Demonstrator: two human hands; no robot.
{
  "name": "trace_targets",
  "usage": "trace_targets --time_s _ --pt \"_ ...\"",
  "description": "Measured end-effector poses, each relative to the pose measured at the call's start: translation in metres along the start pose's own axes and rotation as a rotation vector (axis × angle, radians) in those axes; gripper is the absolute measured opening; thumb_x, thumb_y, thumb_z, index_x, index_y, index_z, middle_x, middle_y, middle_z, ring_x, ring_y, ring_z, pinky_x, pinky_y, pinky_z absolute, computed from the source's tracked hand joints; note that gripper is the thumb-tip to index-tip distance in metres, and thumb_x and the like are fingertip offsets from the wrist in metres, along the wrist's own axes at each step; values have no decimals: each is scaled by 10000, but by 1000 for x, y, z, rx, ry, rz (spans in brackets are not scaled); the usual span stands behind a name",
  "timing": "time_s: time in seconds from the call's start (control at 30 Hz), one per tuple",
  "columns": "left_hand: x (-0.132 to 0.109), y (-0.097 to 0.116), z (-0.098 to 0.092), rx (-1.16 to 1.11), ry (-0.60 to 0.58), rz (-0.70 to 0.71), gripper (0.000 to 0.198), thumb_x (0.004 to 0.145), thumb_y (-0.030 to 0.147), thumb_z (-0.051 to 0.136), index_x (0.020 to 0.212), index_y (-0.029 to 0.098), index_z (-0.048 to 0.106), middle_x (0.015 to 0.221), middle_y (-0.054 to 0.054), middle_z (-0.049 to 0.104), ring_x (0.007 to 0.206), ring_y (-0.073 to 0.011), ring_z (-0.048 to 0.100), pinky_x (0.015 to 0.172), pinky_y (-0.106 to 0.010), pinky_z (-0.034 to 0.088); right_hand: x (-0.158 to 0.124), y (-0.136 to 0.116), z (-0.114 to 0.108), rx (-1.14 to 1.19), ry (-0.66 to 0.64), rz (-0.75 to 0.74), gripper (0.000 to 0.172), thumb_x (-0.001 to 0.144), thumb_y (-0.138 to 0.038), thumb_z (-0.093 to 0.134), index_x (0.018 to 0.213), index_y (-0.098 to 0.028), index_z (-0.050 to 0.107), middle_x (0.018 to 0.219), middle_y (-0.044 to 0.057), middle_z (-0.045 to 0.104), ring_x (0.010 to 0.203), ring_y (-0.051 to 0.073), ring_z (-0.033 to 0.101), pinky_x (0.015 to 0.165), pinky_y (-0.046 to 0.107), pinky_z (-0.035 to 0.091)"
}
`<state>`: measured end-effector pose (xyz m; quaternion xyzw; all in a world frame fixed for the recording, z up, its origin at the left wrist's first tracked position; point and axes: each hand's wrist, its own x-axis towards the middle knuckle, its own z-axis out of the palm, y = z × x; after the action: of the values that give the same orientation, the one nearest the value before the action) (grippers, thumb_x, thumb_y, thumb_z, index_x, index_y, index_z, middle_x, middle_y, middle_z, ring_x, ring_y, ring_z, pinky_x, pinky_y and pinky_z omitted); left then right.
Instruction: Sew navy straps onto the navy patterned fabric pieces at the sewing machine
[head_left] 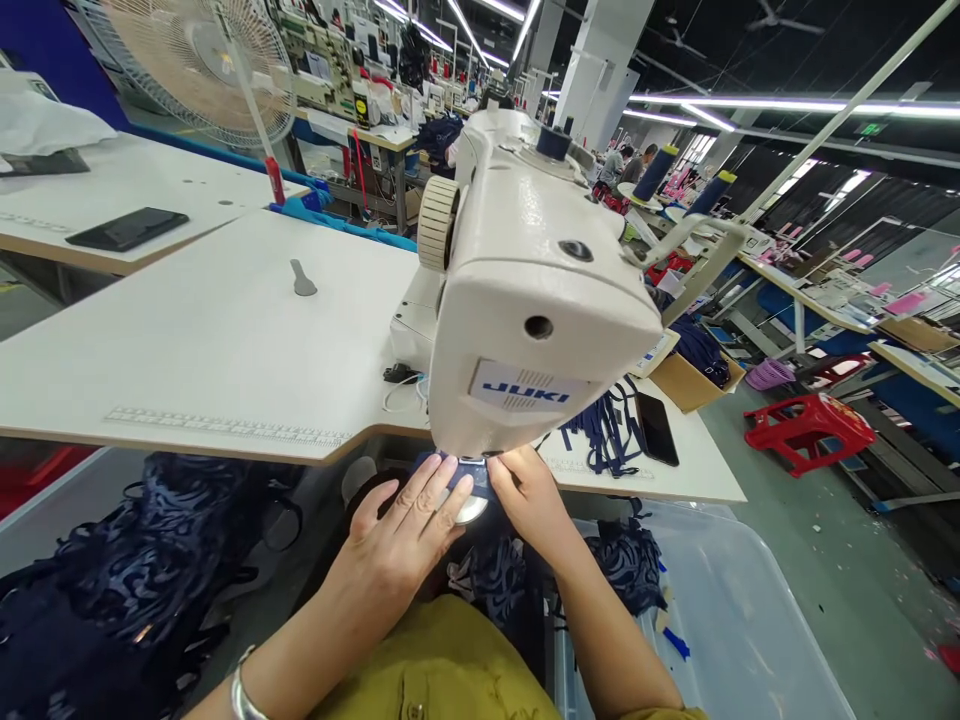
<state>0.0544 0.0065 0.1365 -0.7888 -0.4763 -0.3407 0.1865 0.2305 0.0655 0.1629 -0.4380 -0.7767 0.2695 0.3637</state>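
A white JUKI sewing machine [540, 330] stands in front of me, and its head hides the needle area. Under it lies a piece of navy fabric [480, 476] at the lit sewing spot. My left hand [409, 525] rests on the fabric's left side, fingers stretched out flat. On the right side, my right hand [529, 495] has its fingers bent and pressed together at the fabric's edge; the fingertips are partly hidden by the machine. Patterned navy fabric [495, 575] hangs below my hands.
Navy straps [604, 430] and a phone [657, 428] lie right of the machine. A small grey metal piece [302, 278] is on the white table [202, 340]. Patterned navy garments [142, 550] heap at lower left; a clear plastic bin [750, 600] stands at lower right.
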Motion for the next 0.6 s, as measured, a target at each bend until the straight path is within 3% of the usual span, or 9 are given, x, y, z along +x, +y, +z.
trace_targets --time_s 0.6 --pt "-3 3 2 6 -10 -26 406 940 274 522 1336 190 497 1324 -96 586 1173 -208 586 1018 -365 285 2 2 2 36 -7 30 241 937 -194 428 757 -202 590 865 34 585 873 170 538 787 281 429"
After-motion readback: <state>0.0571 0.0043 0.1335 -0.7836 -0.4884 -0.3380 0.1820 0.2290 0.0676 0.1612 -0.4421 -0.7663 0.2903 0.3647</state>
